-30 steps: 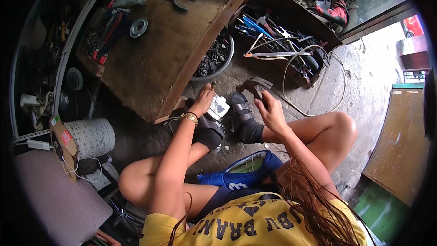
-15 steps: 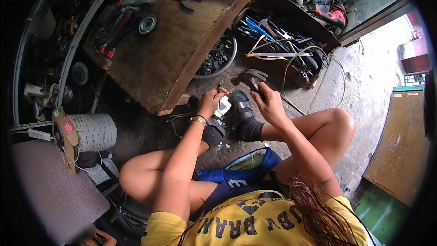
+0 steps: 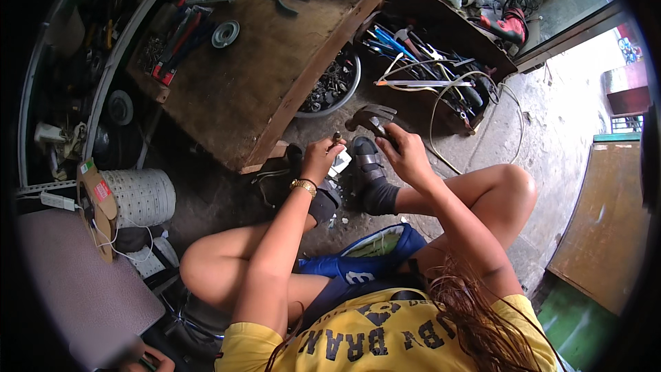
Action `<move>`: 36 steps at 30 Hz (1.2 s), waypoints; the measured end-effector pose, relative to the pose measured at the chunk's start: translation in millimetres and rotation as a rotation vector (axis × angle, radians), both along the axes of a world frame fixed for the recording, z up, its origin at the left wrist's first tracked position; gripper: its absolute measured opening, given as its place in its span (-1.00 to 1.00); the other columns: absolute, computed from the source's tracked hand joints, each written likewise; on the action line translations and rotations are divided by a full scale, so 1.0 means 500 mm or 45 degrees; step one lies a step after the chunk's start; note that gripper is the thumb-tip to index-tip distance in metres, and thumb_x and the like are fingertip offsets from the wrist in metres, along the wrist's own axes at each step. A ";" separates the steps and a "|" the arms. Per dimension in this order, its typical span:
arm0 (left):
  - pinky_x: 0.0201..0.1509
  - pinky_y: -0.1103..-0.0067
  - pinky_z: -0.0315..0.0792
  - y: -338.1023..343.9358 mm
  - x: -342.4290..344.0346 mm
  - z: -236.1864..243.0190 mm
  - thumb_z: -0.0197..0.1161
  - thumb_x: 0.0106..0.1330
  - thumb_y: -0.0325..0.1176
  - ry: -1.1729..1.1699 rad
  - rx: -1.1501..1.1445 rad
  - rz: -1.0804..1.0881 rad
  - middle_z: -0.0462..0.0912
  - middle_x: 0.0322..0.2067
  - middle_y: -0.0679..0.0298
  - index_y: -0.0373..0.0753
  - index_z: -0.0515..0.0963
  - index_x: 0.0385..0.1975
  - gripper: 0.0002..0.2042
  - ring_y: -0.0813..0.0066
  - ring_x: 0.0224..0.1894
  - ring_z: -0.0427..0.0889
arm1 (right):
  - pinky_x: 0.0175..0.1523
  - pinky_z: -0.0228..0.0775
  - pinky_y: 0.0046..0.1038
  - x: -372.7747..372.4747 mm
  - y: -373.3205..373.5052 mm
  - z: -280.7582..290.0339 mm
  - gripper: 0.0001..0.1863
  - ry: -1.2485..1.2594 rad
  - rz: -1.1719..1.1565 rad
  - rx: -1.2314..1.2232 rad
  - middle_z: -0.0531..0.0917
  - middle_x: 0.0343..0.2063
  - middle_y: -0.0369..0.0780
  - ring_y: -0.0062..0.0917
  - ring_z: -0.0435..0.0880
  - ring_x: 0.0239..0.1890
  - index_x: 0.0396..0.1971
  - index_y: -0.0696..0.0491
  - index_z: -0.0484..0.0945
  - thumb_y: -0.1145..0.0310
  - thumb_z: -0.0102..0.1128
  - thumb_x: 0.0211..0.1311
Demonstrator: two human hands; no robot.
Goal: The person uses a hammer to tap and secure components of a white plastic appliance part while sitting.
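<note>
My left hand [image 3: 320, 158] is closed on a short brass-tipped rod [image 3: 337, 138], held upright over a cracked white piece [image 3: 340, 162] near the floor between my feet. My right hand [image 3: 406, 148] grips a claw hammer [image 3: 370, 117], its head raised a little to the right of the rod's top. Small white fragments [image 3: 332, 221] lie on the concrete below. My sandalled right foot [image 3: 370, 165] is just right of the white piece. A blue padded item [image 3: 385, 251] with a pale green lining lies at my lap.
A wooden table [image 3: 213, 96] bears pliers and tools. Beyond are a metal basin of parts [image 3: 330, 83], a crowded toolbox [image 3: 427, 69], a looped cable and a red drill [image 3: 508, 26]. A perforated white cylinder [image 3: 141, 196] stands left. Another person's hand [image 3: 155, 357] shows at the lower left.
My left hand has shifted slightly right with the rod, now held more upright. The hammer head has risen a little and moved left toward the rod.
</note>
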State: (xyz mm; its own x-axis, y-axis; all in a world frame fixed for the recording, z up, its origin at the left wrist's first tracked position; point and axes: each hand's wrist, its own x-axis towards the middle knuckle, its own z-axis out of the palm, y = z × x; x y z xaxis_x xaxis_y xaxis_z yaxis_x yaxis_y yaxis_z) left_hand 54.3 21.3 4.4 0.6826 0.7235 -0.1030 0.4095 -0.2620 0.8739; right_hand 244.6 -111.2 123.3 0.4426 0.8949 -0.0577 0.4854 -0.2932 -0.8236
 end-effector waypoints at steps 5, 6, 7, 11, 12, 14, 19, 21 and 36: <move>-0.27 0.49 0.53 -0.010 -0.014 -0.003 0.30 0.24 -0.40 -0.076 -0.018 0.019 0.72 -0.37 0.09 -0.26 0.68 -0.29 -0.88 0.28 -0.33 0.73 | -0.31 0.38 -0.10 -0.005 0.023 0.006 -0.76 -0.102 0.104 -0.069 0.59 -0.52 0.08 0.03 0.59 -0.40 -0.26 0.14 0.51 0.25 0.20 0.28; -0.26 0.49 0.53 -0.018 -0.021 -0.007 0.30 0.24 -0.40 -0.084 -0.031 0.053 0.72 -0.37 0.09 -0.26 0.68 -0.29 -0.87 0.27 -0.32 0.74 | -0.27 0.39 -0.05 -0.009 0.028 0.010 -0.75 -0.143 0.133 -0.109 0.61 -0.53 0.07 0.05 0.61 -0.36 -0.31 0.12 0.50 0.21 0.17 0.30; -0.26 0.48 0.54 -0.025 -0.023 -0.011 0.30 0.24 -0.40 -0.098 -0.042 0.081 0.72 -0.37 0.09 -0.27 0.68 -0.29 -0.87 0.27 -0.32 0.74 | -0.26 0.41 -0.04 -0.013 0.032 0.010 -0.74 -0.203 0.183 -0.160 0.62 -0.53 0.06 0.04 0.62 -0.36 -0.32 0.12 0.50 0.19 0.15 0.31; -0.26 0.43 0.53 -0.043 -0.029 -0.026 0.30 0.25 -0.36 -0.081 0.013 0.121 0.71 -0.39 0.08 -0.28 0.68 -0.31 -0.86 0.19 -0.34 0.72 | -0.22 0.46 -0.02 -0.016 0.046 0.028 -0.70 -0.385 0.405 -0.324 0.64 -0.53 0.04 0.02 0.64 -0.35 -0.32 0.11 0.50 0.13 0.10 0.34; -0.26 0.43 0.53 -0.044 -0.025 -0.031 0.30 0.25 -0.36 -0.107 0.040 0.098 0.71 -0.39 0.08 -0.29 0.68 -0.31 -0.86 0.17 -0.34 0.72 | -0.22 0.47 -0.02 -0.010 0.053 0.042 -0.69 -0.416 0.466 -0.357 0.64 -0.53 0.04 0.01 0.65 -0.35 -0.31 0.10 0.50 0.12 0.10 0.34; -0.26 0.42 0.53 -0.047 -0.040 -0.058 0.30 0.25 -0.36 -0.140 0.103 0.091 0.71 -0.39 0.07 -0.29 0.68 -0.31 -0.86 0.14 -0.34 0.71 | -0.27 0.45 -0.04 -0.013 0.083 0.127 -0.73 -0.447 0.333 -0.108 0.62 -0.54 0.04 0.02 0.63 -0.38 -0.29 0.08 0.50 0.15 0.10 0.35; -0.26 0.41 0.53 -0.055 -0.044 -0.016 0.27 0.28 -0.39 -0.114 0.141 0.085 0.71 -0.39 0.06 -0.31 0.67 -0.32 -0.87 0.13 -0.32 0.71 | -0.43 0.35 -0.26 -0.035 0.100 0.276 -0.85 -0.013 -0.159 0.661 0.53 -0.58 0.02 0.01 0.55 -0.51 -0.25 0.15 0.41 0.43 0.16 0.30; -0.26 0.39 0.53 -0.056 -0.028 -0.028 0.27 0.28 -0.38 -0.184 0.071 0.076 0.69 -0.41 0.04 -0.31 0.67 -0.33 -0.87 0.11 -0.33 0.70 | -0.37 0.41 -0.12 -0.035 0.045 0.095 -0.82 -0.353 0.066 0.462 0.58 -0.54 0.04 0.01 0.60 -0.47 -0.21 0.11 0.39 0.38 0.15 0.30; -0.32 0.40 0.53 -0.055 -0.039 -0.049 0.35 0.24 -0.25 0.006 0.212 0.052 0.69 -0.44 0.01 -0.30 0.68 -0.36 -0.79 0.16 -0.37 0.73 | -0.27 0.44 0.03 -0.098 -0.067 -0.040 -0.74 -0.242 0.179 -0.390 0.64 -0.49 0.06 0.10 0.63 -0.34 -0.15 0.04 0.44 0.18 0.10 0.33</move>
